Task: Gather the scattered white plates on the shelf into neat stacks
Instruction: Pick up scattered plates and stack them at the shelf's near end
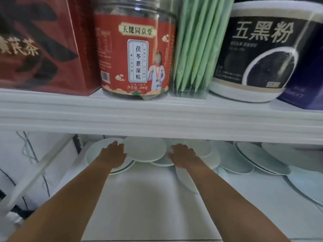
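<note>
White shelving fills the view; upper board [157,116] carries a dark red carton [40,44], a clear plastic jar with red label [136,55], a pack of pale green straws [195,48] and a black-and-white tub [262,49]. Task things sit on the lower white shelf board [139,198], toward the back: a round white centre plate [145,149] lies flat on top, overlapping a short left stack of white plates [94,154] and a smaller white plate [162,163] beneath it. More white plates fan out to the right [258,159], leaning on one another, and one more [305,182] lies nearer the front edge. Left hand [113,154] is palm down on the left stack with fingers laid out flat, fingertips touching the centre plate's left rim. Right hand [183,156] is palm down just right of that plate, fingers stretched over a small white plate [202,148]. Neither seems to grasp anything, though blur hides whether a thumb hooks a rim. Key relation — the centre plate lies straight ahead between both hands, about equally near each, round so no long axis. Likely next step is shifting it left onto the stack — the left hand lies in the way.
</note>
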